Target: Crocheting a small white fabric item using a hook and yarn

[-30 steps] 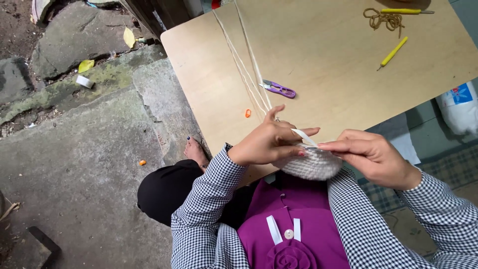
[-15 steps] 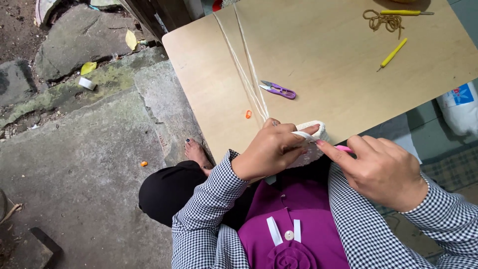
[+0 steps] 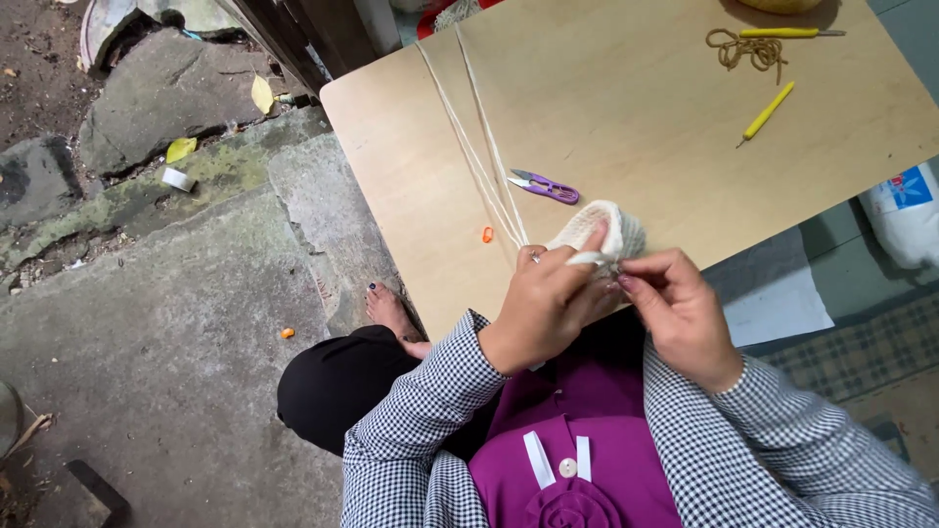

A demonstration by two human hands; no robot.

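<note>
The left hand (image 3: 543, 303) is curling its fingers (image 3: 587, 256) around the near side of a small cream crocheted piece (image 3: 599, 227), gripping it at the edge of the wooden tabletop (image 3: 646, 127). The right hand (image 3: 680, 308) is meeting it from the other side, its fingertips (image 3: 626, 284) pinching closed on the lower edge of the same piece, just beside the left fingers. Whether a hook is sitting in that pinch cannot be told.

Cream yarn strands (image 3: 479, 147) are running away from the left fingers across the tabletop to its far edge. Just beyond the fingers, purple thread snips (image 3: 546, 186) are lying beside the strands, and a small orange ring (image 3: 487, 235) is lying close to the left knuckles. Well beyond the right fingers, a yellow crochet hook (image 3: 768, 110), a second yellow-handled tool (image 3: 787, 32) and a tangle of tan cord (image 3: 743, 49) are resting on the far part of the tabletop.
</note>
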